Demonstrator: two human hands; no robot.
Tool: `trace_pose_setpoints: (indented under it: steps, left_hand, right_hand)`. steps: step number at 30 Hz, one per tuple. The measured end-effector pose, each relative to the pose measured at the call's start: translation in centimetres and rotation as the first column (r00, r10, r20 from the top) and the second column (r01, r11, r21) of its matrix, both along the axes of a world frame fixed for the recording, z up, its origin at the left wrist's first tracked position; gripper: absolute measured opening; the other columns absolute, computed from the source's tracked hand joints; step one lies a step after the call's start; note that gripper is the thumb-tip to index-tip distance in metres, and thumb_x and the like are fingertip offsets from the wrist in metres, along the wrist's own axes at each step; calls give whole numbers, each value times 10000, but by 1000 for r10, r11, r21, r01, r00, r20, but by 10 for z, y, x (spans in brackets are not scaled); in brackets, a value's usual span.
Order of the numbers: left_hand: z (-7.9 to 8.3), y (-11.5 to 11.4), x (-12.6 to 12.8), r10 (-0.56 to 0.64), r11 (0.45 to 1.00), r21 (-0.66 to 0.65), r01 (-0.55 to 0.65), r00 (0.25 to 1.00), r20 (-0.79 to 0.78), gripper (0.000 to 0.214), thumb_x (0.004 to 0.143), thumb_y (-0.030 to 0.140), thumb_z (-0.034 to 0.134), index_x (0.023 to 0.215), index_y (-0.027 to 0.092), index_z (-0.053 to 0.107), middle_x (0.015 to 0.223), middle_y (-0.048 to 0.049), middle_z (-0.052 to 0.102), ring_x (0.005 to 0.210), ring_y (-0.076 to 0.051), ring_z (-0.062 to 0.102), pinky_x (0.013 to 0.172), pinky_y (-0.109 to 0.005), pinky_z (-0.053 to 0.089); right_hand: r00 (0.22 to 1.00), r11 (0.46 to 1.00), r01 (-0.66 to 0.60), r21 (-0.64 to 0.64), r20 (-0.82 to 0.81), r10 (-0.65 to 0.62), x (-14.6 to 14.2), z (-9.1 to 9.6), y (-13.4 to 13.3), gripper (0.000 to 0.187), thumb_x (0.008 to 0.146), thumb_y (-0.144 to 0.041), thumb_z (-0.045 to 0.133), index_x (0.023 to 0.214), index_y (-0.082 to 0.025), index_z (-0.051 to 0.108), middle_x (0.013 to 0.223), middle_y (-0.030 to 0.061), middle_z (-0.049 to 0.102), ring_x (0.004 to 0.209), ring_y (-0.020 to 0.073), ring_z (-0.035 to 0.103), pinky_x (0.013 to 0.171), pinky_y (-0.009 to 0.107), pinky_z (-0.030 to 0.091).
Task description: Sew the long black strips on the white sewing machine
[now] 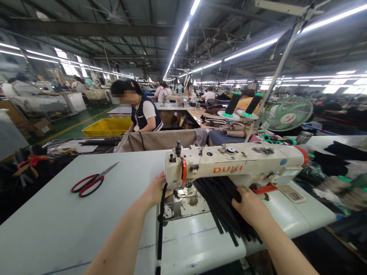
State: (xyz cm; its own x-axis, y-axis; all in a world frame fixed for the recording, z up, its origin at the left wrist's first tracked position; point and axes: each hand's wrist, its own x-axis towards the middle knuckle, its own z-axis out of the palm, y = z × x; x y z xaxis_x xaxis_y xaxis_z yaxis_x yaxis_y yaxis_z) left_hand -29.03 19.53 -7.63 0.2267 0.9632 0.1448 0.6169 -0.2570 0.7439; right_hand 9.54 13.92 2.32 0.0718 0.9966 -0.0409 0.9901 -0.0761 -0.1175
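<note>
My left hand (156,188) reaches to the needle end of a white sewing machine (235,164); its fingers are tucked behind the machine head, beside a long black strap (161,225) that runs from the needle plate toward me. My right hand (249,204) lies on a pile of black straps (222,202) under the machine arm, fingers curled over them. The metal needle plate (183,204) lies between my hands.
Red-handled scissors (91,182) lie on the grey table (71,221) to the left. A person in a dark vest sits across the table by a yellow bin (107,127). A green fan (287,114) and thread cones (233,105) stand behind the machine. Black material is piled at the right.
</note>
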Motion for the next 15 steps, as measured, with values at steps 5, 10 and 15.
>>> trace_pose_setpoints:
  steps: [5, 10, 15]
  left_hand:
    - [6, -3, 5, 1, 1000, -3, -1, 998, -69, 458, 771, 199, 870, 1229, 201, 849, 1503, -150, 731, 1504, -477, 584, 1336, -668, 412]
    - [10, -6, 5, -41, 999, 8, 41, 998, -44, 545, 742, 231, 907, 1284, 219, 848, 1496, -134, 746, 1479, -460, 616, 1325, -640, 441]
    - [7, -6, 5, -74, 997, 11, 74, 997, 13, 596, 735, 273, 913, 1321, 210, 822, 1464, -120, 775, 1465, -440, 635, 1292, -566, 493]
  right_hand:
    - [997, 999, 41, -24, -63, -42, -9, 1, -4, 343, 1018, -57, 525, 1306, 51, 680, 1222, 390, 816, 1184, 502, 810, 977, 536, 572]
    - [959, 996, 85, 24, -274, -75, -6, 14, -9, 290, 1016, -83, 497, 1245, -35, 669, 1220, 368, 799, 1142, 437, 796, 974, 513, 540]
    - [704, 992, 86, -95, -699, -128, -8, 16, -62, 270, 1097, -423, 436, 1114, -219, 612, 663, 9, 702, 589, 217, 654, 617, 338, 524]
